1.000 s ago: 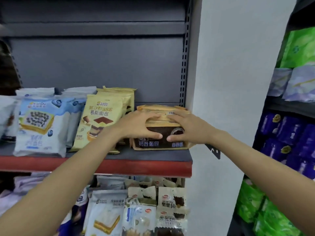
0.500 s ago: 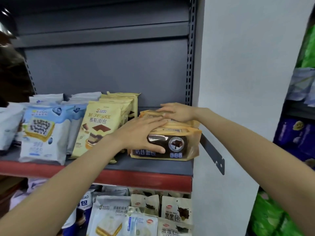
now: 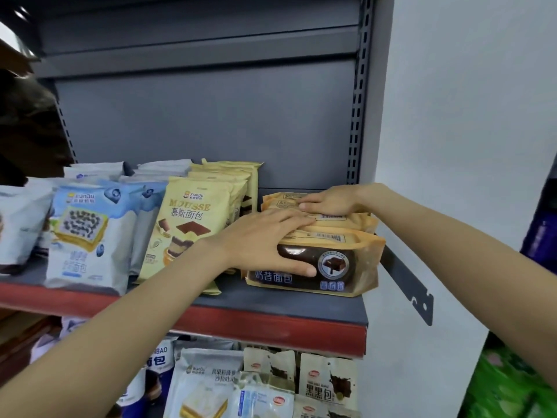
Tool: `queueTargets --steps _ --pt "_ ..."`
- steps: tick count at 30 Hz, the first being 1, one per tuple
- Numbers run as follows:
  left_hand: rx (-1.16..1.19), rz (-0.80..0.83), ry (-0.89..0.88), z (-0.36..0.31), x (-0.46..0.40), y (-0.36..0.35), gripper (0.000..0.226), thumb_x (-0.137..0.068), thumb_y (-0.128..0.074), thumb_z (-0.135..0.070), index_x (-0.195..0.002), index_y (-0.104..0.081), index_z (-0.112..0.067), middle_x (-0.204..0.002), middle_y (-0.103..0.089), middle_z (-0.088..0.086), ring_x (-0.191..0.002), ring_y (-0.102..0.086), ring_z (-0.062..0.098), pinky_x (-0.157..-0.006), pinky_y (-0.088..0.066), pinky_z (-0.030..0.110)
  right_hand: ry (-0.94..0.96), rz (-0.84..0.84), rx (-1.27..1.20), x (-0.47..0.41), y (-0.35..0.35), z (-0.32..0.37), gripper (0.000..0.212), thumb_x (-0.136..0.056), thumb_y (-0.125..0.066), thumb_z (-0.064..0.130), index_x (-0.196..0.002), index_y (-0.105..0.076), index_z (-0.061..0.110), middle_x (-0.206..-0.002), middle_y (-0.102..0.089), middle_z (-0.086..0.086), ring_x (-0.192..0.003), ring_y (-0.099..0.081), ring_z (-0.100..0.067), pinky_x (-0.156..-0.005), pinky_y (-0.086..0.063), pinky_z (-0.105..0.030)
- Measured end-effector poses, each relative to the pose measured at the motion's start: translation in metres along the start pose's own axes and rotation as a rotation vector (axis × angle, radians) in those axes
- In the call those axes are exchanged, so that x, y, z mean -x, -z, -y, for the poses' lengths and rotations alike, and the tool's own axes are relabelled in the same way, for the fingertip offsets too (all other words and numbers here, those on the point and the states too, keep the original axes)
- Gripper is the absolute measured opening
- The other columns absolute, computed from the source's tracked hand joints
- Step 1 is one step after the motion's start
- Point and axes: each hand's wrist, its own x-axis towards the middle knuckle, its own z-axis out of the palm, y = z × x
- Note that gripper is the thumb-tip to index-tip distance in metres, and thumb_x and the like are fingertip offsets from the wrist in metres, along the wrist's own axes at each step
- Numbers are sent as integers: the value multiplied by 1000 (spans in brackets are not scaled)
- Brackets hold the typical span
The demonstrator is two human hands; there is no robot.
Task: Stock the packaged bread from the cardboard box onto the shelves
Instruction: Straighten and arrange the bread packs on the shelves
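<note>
A row of tan and brown chocolate bread packages (image 3: 319,260) is standing at the right end of the grey shelf (image 3: 289,300), right of centre in the frame, just short of the shelf's red front lip (image 3: 241,327). The left hand (image 3: 265,239) is lying over the front package from the left: its fingers are stretching almost straight across the tan top edges while the thumb is hooking down onto the brown printed face, so the front package is being held between thumb and fingers. The left forearm is rising from the lower left corner of the frame towards it.

The right hand (image 3: 331,203) is resting palm down on the tops of the packages further back in the same row, fingers pointing left and slightly bent over the top seams. Whether it is gripping or only pressing cannot be told. Its forearm is coming in from the right edge, passing over the shelf's grey metal bracket (image 3: 410,285).

Just left of the row, yellow Mousse bread bags (image 3: 193,224) are standing upright, touching or nearly touching the left wrist. Further left, pale blue blueberry bread bags (image 3: 87,233) are standing in rows. On the lower shelf, at the bottom centre of the frame, more bread packs (image 3: 265,387) are showing.
</note>
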Motion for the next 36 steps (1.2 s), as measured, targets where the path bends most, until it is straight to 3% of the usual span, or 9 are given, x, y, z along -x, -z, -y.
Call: queueTargets --steps 8,12,16,20,23,27,31,33,36 --pt "209 -89 45 3 -10 6 65 -85 -12 -66 -144 -26 -43 -153 -24 -18 -141 -16 3 -112 -13 28 156 -441 -155 59 -7 -20 45 -101 -29 37 -143 -37 21 -148 -38 1 -135 -32 -11 -106 -20 -21" --pt "174 49 31 7 -28 -1 73 -80 -2 -81 -145 -15 -50 -157 -14 -17 -145 -7 8 -119 -10 45 152 -272 -290 96 -20 -22 49 -98 -30 45 -145 -30 31 -151 -31 12 -136 -27 -4 -108 -16 -18" --pt "179 65 13 7 -31 -1 59 -86 -10 -70 -142 -14 -53 -156 -17 -19 -144 -11 7 -118 -10 39 250 -147 -345 101 -37 -13 44 -98 -22 47 -141 -24 43 -145 -16 31 -129 -13 16 -106 -1 -1" --pt "188 76 10 2 -28 4 50 -96 -19 -55 -145 -22 -44 -155 -19 -18 -143 -14 6 -113 -10 29 172 -164 -359 93 -45 -13 71 -86 -18 71 -148 -20 36 -157 -12 15 -144 -4 -2 -117 3 -27" --pt "160 71 28 0 -27 5 50 -96 -19 -55 -145 -23 -43 -154 -20 -18 -143 -15 7 -114 -11 31 127 -106 -385 95 -45 -14 61 -94 -16 59 -149 -14 35 -157 -5 15 -144 5 -4 -114 8 -30" --pt "3 -297 -31 -3 -21 4 43 -99 -31 -49 -132 -53 -32 -133 -56 -7 -125 -47 14 -99 -33 29 114 -233 -270 103 -42 -11 60 -92 -8 59 -147 -18 38 -157 -12 15 -144 4 -3 -116 13 -46" --pt "168 -873 20 -4 16 3 34 -92 -42 -33 -111 -67 -21 -108 -68 -7 -103 -57 8 -85 -37 22 219 -684 -387 128 -34 12 45 -98 -30 42 -138 -44 26 -137 -47 12 -122 -31 9 -102 -16 -1" --pt "325 -1090 86 3 46 -3 34 -83 -44 -19 -107 -68 -19 -106 -66 -14 -101 -58 10 -88 -42 27 292 -807 -393 140 -32 30 36 -98 -42 34 -133 -48 29 -129 -48 19 -113 -36 13 -93 -22 5" --pt "521 -1014 246 30 93 -14 47 -74 -46 -12 -115 -57 -31 -118 -53 -27 -114 -51 11 -95 -43 38 380 -826 -510 147 -35 67 41 -95 -53 25 -134 -45 32 -133 -48 17 -121 -43 3 -102 -32 -11"
